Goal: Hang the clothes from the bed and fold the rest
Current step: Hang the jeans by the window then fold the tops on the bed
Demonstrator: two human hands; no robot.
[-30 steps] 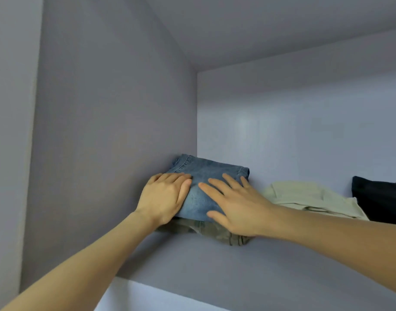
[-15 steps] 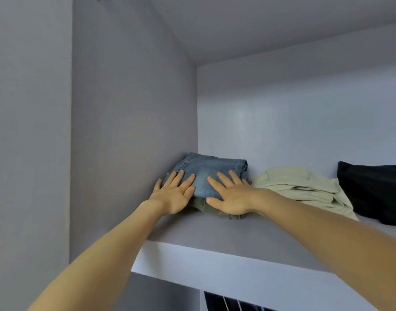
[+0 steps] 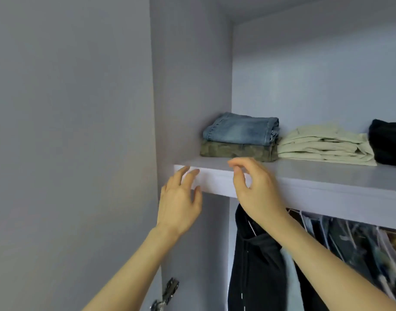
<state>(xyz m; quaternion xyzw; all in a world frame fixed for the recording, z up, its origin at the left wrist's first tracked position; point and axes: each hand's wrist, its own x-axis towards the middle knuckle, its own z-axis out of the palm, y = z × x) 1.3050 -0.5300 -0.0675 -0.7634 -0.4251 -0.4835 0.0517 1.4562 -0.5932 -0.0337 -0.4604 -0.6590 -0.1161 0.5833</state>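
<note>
- Denim makes the folded jeans (image 3: 241,130) thick and rather stiff, I think; they lie on a green folded garment (image 3: 237,150) at the left end of the shelf (image 3: 316,176).
- Left hand (image 3: 180,202) hangs below the shelf edge, fingers (image 3: 188,175) loose, holding nothing.
- Right hand (image 3: 256,189) is also empty, fingers lightly curled.
- To lift the jeans, I would grip both short sides.
- Beige folded clothes (image 3: 322,143) look softer and could slide.
- Hung clothes (image 3: 260,261) are under the shelf.

We're in a home, looking into a bedroom wardrobe: a pale shelf (image 3: 316,176) holds folded jeans (image 3: 241,129) on an olive garment (image 3: 237,151) at its left corner, hanging clothes (image 3: 260,265) sit beneath, and a door hinge (image 3: 168,292) shows low down.
</note>
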